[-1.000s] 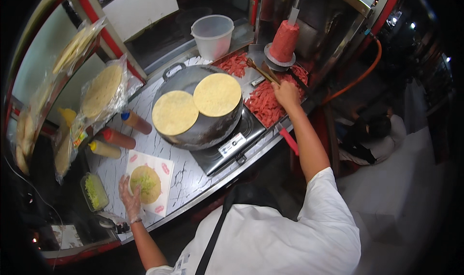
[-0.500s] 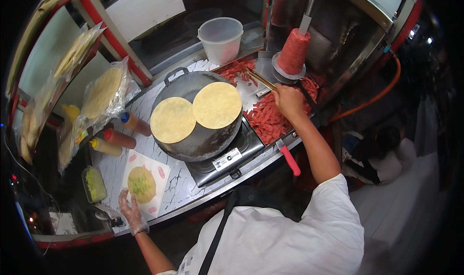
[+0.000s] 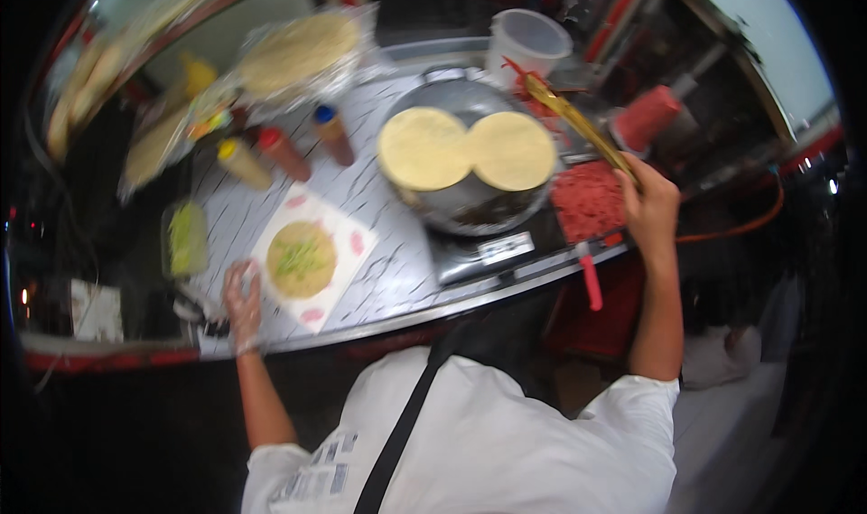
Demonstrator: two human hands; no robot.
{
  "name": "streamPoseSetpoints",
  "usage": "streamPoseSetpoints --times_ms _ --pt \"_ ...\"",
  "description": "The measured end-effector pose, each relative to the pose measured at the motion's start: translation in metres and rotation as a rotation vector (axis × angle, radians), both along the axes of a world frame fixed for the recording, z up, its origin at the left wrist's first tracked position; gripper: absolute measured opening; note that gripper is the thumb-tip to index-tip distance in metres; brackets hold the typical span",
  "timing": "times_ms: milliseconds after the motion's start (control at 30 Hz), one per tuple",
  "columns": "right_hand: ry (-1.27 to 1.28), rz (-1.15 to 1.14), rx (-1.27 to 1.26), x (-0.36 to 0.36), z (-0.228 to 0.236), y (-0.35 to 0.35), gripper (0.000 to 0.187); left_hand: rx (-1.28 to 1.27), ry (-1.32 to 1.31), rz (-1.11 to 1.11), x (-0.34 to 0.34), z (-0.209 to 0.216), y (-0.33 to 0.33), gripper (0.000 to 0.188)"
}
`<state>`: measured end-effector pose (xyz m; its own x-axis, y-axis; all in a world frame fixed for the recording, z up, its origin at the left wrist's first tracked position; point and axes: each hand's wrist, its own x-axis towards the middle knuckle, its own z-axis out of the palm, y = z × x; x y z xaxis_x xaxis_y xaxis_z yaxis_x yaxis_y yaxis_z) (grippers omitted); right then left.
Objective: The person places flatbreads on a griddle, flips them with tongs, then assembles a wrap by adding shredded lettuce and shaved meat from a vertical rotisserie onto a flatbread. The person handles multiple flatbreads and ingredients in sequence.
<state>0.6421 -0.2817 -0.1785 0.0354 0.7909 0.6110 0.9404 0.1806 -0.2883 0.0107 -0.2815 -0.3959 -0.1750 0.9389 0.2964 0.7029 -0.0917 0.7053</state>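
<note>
My bare right hand (image 3: 650,202) grips golden tongs (image 3: 587,127), which point up and left past the hot pan's far right side. Red meat strips (image 3: 515,70) hang at their tips. Beside the left edge of a white paper sheet (image 3: 355,279), my left hand (image 3: 242,302) wears a clear plastic glove, its fingers loosely apart and holding nothing visible. On that sheet lies a round flatbread (image 3: 321,279) with shredded lettuce (image 3: 296,257) in its middle. Two pale flatbreads, one left (image 3: 424,148) and one right (image 3: 517,151), rest on the round black pan (image 3: 479,214).
Sliced red meat (image 3: 587,198) fills a tray by a meat cone (image 3: 648,118). A pink-handled knife (image 3: 591,282) juts over the front edge. Three sauce bottles (image 3: 284,154), a lettuce tub (image 3: 187,243), bagged flatbreads (image 3: 302,55) and a bucket (image 3: 528,42) stand around.
The view has turned, shifting the counter. My right hand has raised the tongs from the meat tray, now with red strips at the tips. My left hand stays beside the paper.
</note>
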Motion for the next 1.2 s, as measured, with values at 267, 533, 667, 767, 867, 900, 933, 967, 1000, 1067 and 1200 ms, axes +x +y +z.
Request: streamPoseSetpoints --times_ms 267,533,667,767,867,900,933,967,1000,1067,1200 --pt "0.049 0.361 -0.296 -0.191 -0.048 -0.023 0.028 0.060 -0.042 -0.231 -0.022 -0.010 0.021 0.029" --pt "-0.066 0.479 -0.470 -0.289 -0.159 -0.013 0.031 -0.031 -0.033 -0.344 -0.027 -0.020 0.027 0.035" --pt "-0.018 0.417 -0.543 -0.278 -0.162 -0.020 0.032 0.053 0.187 -0.402 -0.017 -0.025 0.028 0.032" --pt "-0.099 0.468 -0.507 -0.274 -0.164 -0.024 0.031 -0.024 0.307 -0.431 -0.006 -0.027 0.030 0.027" --pt "-0.061 0.391 -0.516 -0.269 -0.167 -0.026 0.030 -0.019 0.269 -0.358 -0.001 -0.030 0.035 0.025" --pt "-0.058 0.348 -0.536 -0.267 -0.166 -0.028 0.030 -0.019 0.243 -0.338 0.000 -0.031 0.034 0.024" --pt "-0.032 0.376 -0.505 -0.264 -0.163 -0.030 0.031 0.028 0.217 -0.314 0.000 -0.031 0.033 0.024" --pt "-0.003 0.377 -0.498 -0.261 -0.160 -0.033 0.031 0.023 0.212 -0.383 0.002 -0.032 0.033 0.025" --pt "0.035 0.369 -0.504 -0.257 -0.155 -0.035 0.031 -0.018 0.290 -0.378 0.004 -0.033 0.032 0.025" --pt "0.051 0.394 -0.427 -0.248 -0.142 -0.041 0.035 0.029 0.445 -0.420 0.008 -0.032 0.030 0.026" --pt "0.239 0.259 -0.327 -0.182 -0.102 -0.058 0.038 0.126 0.163 -0.271 0.015 -0.027 0.029 0.022"
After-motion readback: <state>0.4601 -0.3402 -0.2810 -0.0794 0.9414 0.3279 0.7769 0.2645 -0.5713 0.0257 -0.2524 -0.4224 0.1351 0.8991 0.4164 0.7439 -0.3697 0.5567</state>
